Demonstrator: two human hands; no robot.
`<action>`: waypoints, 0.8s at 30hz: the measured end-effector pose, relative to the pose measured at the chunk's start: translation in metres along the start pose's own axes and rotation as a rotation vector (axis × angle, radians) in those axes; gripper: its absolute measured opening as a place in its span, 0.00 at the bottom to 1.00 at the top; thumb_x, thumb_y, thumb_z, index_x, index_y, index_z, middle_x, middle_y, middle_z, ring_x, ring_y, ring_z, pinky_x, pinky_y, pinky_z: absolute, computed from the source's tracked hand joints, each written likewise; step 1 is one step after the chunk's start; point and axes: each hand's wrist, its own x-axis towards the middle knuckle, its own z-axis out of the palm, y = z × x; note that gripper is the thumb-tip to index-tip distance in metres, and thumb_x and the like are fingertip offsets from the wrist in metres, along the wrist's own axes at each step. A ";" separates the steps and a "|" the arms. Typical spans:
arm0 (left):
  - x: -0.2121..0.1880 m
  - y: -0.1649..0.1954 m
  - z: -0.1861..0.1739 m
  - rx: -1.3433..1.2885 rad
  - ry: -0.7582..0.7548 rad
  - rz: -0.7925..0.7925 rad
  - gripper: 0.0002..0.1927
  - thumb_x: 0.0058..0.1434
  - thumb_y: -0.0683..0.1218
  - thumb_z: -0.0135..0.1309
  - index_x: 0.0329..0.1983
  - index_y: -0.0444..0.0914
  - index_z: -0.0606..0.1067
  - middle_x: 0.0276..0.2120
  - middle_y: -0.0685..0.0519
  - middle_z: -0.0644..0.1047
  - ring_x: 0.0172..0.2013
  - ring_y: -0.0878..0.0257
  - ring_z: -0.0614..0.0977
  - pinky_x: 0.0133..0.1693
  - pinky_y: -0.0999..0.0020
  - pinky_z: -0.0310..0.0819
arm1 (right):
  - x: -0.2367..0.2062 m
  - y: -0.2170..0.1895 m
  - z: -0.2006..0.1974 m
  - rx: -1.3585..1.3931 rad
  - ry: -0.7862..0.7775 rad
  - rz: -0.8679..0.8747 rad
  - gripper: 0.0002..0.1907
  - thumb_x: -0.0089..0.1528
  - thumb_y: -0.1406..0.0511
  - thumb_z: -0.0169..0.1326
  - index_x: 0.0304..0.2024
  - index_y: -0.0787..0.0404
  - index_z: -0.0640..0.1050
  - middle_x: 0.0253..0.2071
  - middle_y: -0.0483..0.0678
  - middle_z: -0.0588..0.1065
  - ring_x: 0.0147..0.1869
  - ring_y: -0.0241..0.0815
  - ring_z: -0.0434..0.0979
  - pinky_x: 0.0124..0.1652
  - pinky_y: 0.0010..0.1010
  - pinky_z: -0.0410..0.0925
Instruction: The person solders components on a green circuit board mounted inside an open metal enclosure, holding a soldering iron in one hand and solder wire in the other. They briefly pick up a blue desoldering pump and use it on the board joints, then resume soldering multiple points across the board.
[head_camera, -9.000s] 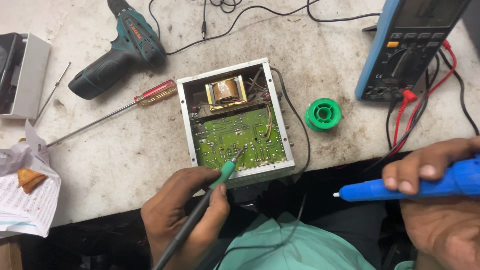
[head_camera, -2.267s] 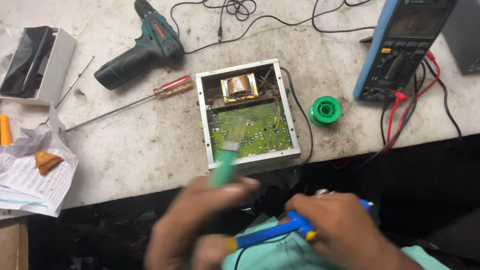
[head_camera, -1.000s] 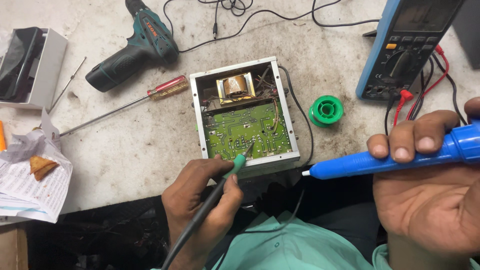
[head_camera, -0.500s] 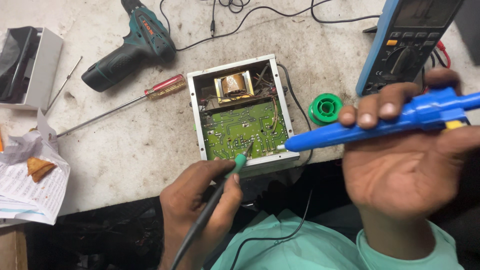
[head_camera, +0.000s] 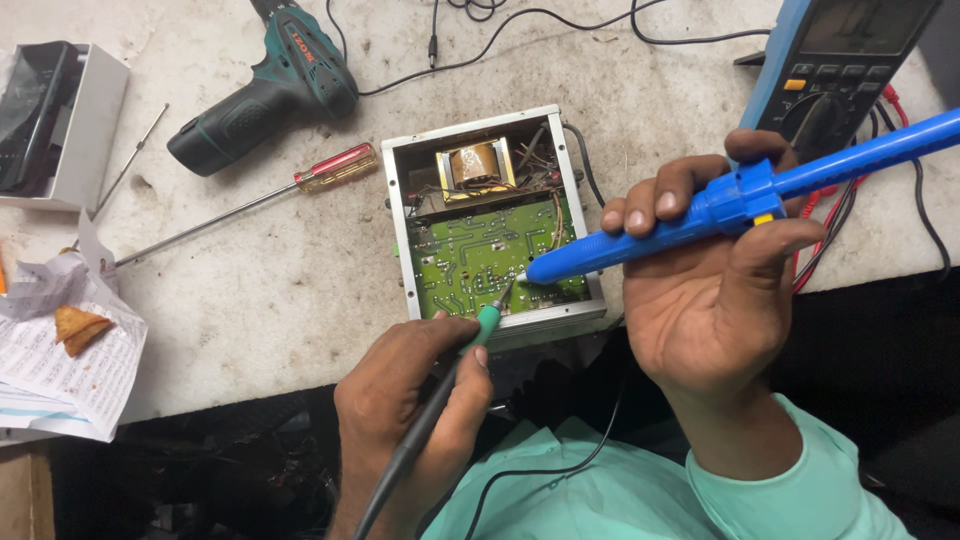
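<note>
Since prior frame, right hand (head_camera: 715, 300) gripping blue desoldering pump (head_camera: 700, 215) has brought nozzle down beside soldering iron (head_camera: 478, 335) tip, left hand (head_camera: 415, 400) pen-gripped, both on green circuit board (head_camera: 490, 260) in open metal case (head_camera: 400, 215) — joint prob. ready for suction.

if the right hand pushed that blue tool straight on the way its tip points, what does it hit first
Probably the green circuit board in the open metal case: the right hand aims the blue desoldering pump down-left, tip beside the soldering iron's tip. Depth is unclear.

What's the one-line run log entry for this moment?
left hand: holds soldering iron, tip on circuit board | right hand: holds blue solder sucker, nozzle beside iron tip | screwdriver, drill idle on table
</note>
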 end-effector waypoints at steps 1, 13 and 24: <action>0.000 0.000 0.000 -0.002 -0.001 -0.005 0.09 0.57 0.40 0.61 0.41 0.33 0.81 0.34 0.46 0.83 0.38 0.59 0.88 0.42 0.66 0.83 | 0.001 0.000 0.001 -0.009 0.001 -0.001 0.29 0.76 0.44 0.45 0.66 0.57 0.60 0.42 0.47 0.65 0.45 0.38 0.65 0.54 0.37 0.64; 0.000 -0.001 -0.001 -0.016 -0.014 0.003 0.10 0.57 0.41 0.61 0.42 0.34 0.80 0.34 0.47 0.83 0.38 0.59 0.88 0.42 0.66 0.83 | 0.002 0.002 0.011 -0.026 -0.011 -0.006 0.29 0.76 0.44 0.48 0.64 0.58 0.60 0.42 0.48 0.64 0.44 0.39 0.64 0.52 0.37 0.63; -0.003 -0.004 0.000 -0.011 -0.009 0.025 0.10 0.56 0.40 0.61 0.42 0.34 0.80 0.34 0.46 0.83 0.39 0.58 0.88 0.44 0.65 0.82 | 0.003 0.006 0.013 0.005 -0.010 -0.006 0.24 0.78 0.47 0.48 0.63 0.56 0.60 0.40 0.48 0.63 0.43 0.39 0.63 0.51 0.37 0.63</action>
